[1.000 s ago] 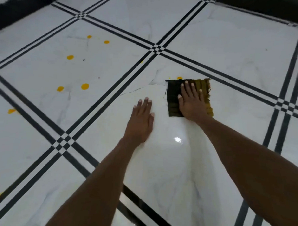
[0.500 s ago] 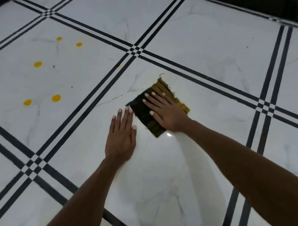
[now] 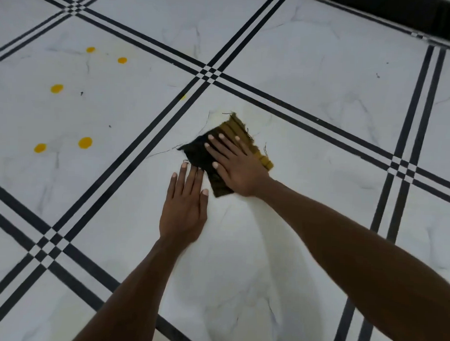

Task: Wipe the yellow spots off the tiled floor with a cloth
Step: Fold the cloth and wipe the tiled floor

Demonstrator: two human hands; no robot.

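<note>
A dark cloth point(image 3: 197, 151) with a mustard-yellow striped edge lies flat on the white tiled floor point(image 3: 311, 79). My right hand point(image 3: 235, 165) presses on it with straight, spread fingers. My left hand point(image 3: 185, 206) rests flat on the tile just left of and below the cloth, its fingertips touching the cloth's near edge. Several yellow spots sit on the tile to the left: one spot point(image 3: 85, 142), another point(image 3: 40, 147), a third point(image 3: 57, 88), and more farther back point(image 3: 122, 60). A faint yellowish smear point(image 3: 251, 117) shows beyond the cloth.
Black double grout lines cross the floor, meeting at a crossing point(image 3: 209, 73) behind the cloth and another point(image 3: 48, 243) near left. A dark wall base point(image 3: 403, 13) runs along the far right.
My right hand has swept the cloth to the left and turned it diagonally, over where a small yellow spot lay a second ago. My left hand stays flat on the tile.
</note>
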